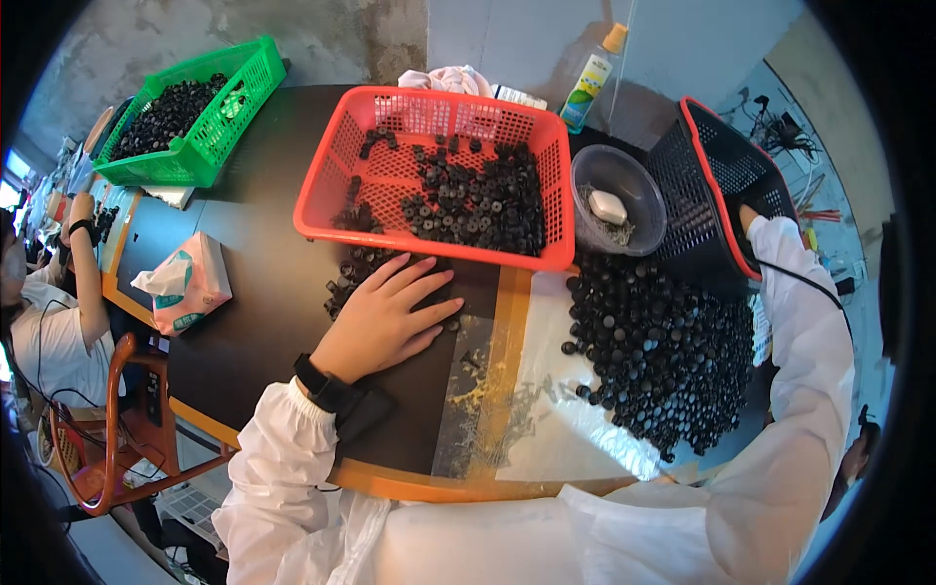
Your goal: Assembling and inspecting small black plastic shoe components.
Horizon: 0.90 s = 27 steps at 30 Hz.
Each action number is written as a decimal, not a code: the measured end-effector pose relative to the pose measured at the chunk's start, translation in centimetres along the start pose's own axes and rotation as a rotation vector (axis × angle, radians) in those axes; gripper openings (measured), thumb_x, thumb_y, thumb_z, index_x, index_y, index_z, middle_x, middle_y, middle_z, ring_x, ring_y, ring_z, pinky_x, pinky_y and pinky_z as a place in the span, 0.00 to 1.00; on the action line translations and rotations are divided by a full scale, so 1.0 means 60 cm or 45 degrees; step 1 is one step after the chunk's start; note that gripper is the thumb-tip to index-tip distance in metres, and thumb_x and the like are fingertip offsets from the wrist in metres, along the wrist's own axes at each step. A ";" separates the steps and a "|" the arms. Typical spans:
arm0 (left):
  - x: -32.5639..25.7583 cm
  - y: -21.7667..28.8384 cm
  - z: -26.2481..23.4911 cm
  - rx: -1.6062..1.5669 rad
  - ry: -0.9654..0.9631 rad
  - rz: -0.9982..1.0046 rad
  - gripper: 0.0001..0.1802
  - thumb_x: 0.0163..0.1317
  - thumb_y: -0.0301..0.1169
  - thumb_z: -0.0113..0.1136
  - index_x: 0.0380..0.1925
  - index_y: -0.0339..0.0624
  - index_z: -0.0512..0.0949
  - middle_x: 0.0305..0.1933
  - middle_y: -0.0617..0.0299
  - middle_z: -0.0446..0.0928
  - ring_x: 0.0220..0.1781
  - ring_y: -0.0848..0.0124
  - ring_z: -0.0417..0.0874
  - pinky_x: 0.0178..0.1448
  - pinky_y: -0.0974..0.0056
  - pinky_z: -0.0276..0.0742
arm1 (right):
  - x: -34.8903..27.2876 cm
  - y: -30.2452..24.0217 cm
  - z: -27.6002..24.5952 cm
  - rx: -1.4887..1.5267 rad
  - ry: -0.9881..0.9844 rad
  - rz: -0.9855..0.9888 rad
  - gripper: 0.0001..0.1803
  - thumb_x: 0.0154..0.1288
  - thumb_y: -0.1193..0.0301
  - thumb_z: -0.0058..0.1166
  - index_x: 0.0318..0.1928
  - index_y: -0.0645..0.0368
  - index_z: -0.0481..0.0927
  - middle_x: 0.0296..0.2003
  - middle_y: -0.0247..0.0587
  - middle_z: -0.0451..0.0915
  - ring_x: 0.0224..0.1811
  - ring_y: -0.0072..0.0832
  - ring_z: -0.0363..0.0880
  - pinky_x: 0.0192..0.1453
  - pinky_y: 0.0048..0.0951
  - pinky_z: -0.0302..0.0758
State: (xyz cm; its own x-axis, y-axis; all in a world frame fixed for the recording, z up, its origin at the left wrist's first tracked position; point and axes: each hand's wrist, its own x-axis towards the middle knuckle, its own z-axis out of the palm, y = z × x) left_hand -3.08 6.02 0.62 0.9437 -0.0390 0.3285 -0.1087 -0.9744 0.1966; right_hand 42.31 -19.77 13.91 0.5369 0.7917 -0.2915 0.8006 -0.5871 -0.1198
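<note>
My left hand [385, 317] lies palm down on the dark tabletop, its fingers stretched and apart. Its fingertips rest beside small black parts [349, 276] gathered below the red basket [356, 234]; whatever is under the palm is hidden. That basket holds many loose black ring-like parts [487, 195]. Over on the right, my right hand [748, 216] reaches past the red rim of a black plastic basket [682, 185]. Its fingers are hidden inside. A big heap of round black caps [663, 351] spreads over the table below that basket.
A clear round tub [643, 210] with a white block stands between the baskets, near a spray bottle [591, 80]. A green crate [219, 146] of black parts sits far left, a tissue box [200, 288] nearer. Another person [63, 327] sits at the left beside a wooden chair [117, 419].
</note>
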 end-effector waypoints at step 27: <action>-0.003 0.001 0.005 -0.067 0.167 0.122 0.14 0.54 0.34 0.69 0.42 0.48 0.81 0.53 0.62 0.78 0.58 0.61 0.78 0.67 0.53 0.71 | 0.044 0.019 -0.028 -0.330 -0.158 -0.014 0.26 0.64 0.56 0.57 0.54 0.62 0.80 0.47 0.52 0.84 0.47 0.37 0.82 0.53 0.33 0.75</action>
State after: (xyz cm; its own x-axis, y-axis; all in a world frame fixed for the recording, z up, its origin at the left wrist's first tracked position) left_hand -3.14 5.88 0.32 0.8797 -0.0985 0.4652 -0.2156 -0.9546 0.2055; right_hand 45.07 -18.07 14.63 0.5037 0.7616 -0.4077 0.8562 -0.5030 0.1180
